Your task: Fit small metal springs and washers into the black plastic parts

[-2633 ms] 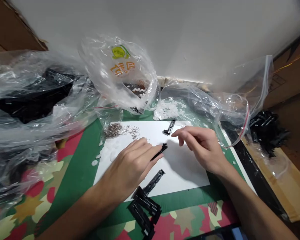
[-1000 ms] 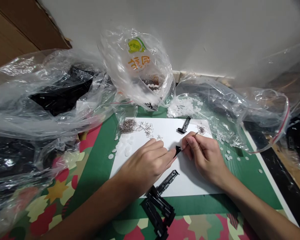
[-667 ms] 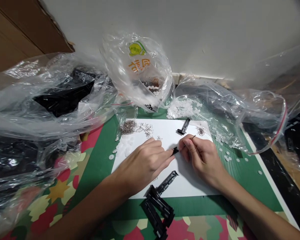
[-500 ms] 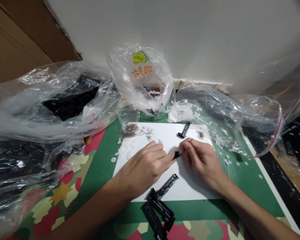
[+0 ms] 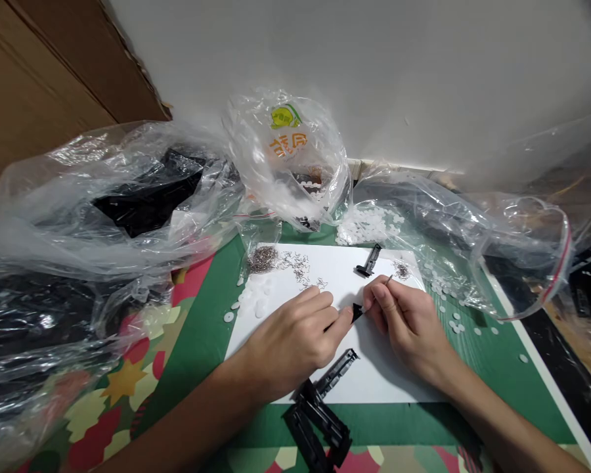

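My left hand (image 5: pixel 300 332) is closed around a small black plastic part (image 5: pixel 356 312), most of it hidden by the fingers. Facing it, my right hand (image 5: pixel 404 315) pinches a thin, dark metal piece (image 5: pixel 389 280) between thumb and forefinger. Only the end of that piece sticks up, so its kind is unclear. The right fingertips meet the end of the black part above a white sheet (image 5: pixel 384 368). Beyond the right hand lies another black plastic part (image 5: pixel 369 260). Several more black parts (image 5: pixel 320 420) are piled near the left wrist.
Thin bent wire pieces (image 5: pixel 295 264) lie scattered beside a dense wire heap (image 5: pixel 262 259); a smaller heap (image 5: pixel 402 270) sits at right. White plastic discs (image 5: pixel 369 223) are spread around the sheet. Clear bags (image 5: pixel 290 157) line the back, with a large one (image 5: pixel 34 217) at left.
The whole view has shifted slightly right and down. Both hands stay together at the black part; the right hand has turned a little, and the thin piece now points more upright.
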`<state>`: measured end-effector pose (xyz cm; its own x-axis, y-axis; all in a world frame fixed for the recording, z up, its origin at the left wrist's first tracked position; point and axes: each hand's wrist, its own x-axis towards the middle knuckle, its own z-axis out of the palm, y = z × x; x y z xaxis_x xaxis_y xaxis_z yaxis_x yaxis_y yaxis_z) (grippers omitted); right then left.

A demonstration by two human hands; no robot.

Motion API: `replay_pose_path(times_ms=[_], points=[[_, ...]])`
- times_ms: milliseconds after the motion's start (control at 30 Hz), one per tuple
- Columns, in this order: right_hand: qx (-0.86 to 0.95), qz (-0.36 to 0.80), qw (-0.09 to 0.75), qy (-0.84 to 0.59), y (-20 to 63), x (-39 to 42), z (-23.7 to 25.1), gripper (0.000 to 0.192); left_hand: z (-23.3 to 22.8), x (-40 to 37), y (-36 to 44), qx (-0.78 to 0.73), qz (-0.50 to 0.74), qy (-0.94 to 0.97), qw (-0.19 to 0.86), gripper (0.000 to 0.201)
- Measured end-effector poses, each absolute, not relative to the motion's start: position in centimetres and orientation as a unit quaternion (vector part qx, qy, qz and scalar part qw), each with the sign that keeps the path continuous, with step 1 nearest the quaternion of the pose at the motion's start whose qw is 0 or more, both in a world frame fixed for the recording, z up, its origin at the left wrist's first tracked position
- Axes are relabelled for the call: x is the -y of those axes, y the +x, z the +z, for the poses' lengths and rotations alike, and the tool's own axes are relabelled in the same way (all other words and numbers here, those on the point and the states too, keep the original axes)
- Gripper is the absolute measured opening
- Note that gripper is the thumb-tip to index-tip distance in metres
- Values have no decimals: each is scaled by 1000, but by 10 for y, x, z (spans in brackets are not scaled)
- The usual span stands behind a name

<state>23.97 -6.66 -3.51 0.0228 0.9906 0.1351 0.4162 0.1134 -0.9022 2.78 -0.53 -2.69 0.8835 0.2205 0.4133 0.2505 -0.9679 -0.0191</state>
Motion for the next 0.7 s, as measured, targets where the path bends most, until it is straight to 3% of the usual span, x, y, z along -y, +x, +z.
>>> replay_pose_path(times_ms=[267,567,700], points=[[661,271,413,-565,240,67,-32,38,-30,5,28,118,-222,-968,-5,17],[661,295,421,-548,236,66,-34,37,-24,3,32,139,-251,-958,-26,20],[614,324,462,-552,237,66,-37,39,-27,1,28,145,-240,-958,-52,19]])
